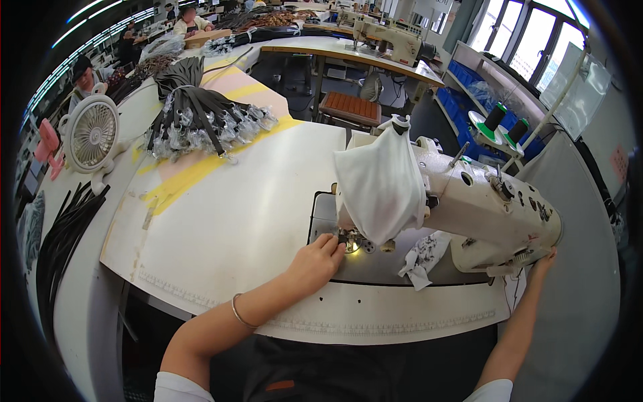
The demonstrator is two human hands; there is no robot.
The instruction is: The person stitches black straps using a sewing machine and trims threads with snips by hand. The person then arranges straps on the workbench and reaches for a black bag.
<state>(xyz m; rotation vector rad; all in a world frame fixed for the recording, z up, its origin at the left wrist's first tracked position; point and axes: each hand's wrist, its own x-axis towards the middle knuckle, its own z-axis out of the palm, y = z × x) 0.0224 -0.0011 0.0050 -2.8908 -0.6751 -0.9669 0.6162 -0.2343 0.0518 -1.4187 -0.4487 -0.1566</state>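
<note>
A cream industrial sewing machine (462, 181) stands in front of me, a white cloth (383, 184) draped over its head. My left hand (321, 260) is at the lit needle area, fingers pinched together beside the presser foot (351, 238). Anything between those fingertips is hidden. At the machine's right end, my right hand (546, 261) grips the handwheel (557, 231); its fingers are partly out of sight. A crumpled, dark-stained white cloth (426, 258) lies on the machine bed, under the arm.
On the far left of the white table (228, 234) lies a bundle of black straps (194, 114) with plastic-wrapped ends. A white fan (94, 134) and more black strips (63, 241) are further left. Thread cones (495, 116) stand at right. Other people sit in the background.
</note>
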